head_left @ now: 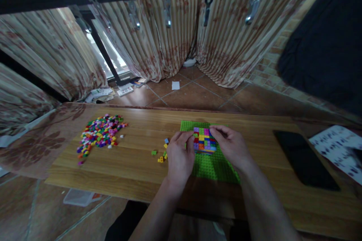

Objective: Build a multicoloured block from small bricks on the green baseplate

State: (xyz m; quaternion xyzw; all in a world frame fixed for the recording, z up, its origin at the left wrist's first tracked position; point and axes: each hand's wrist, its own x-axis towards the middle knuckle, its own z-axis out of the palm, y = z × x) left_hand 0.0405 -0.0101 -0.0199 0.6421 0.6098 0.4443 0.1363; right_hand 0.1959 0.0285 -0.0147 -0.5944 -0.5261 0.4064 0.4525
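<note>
Head view shows a multicoloured block (204,144) layered on the green board (215,169), with a large brick pile (100,131) unused at 9 o'clock and scattered bricks (161,159) nearer, at 8. Left hand (181,152) and right hand (232,145) meet it at 10 and 2, grips narrow; whether either pinches a brick I cannot tell.

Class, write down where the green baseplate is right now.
Just right of centre in the head view, the baseplate lies on the table, beneath the block, with loose bricks to its left.
</note>
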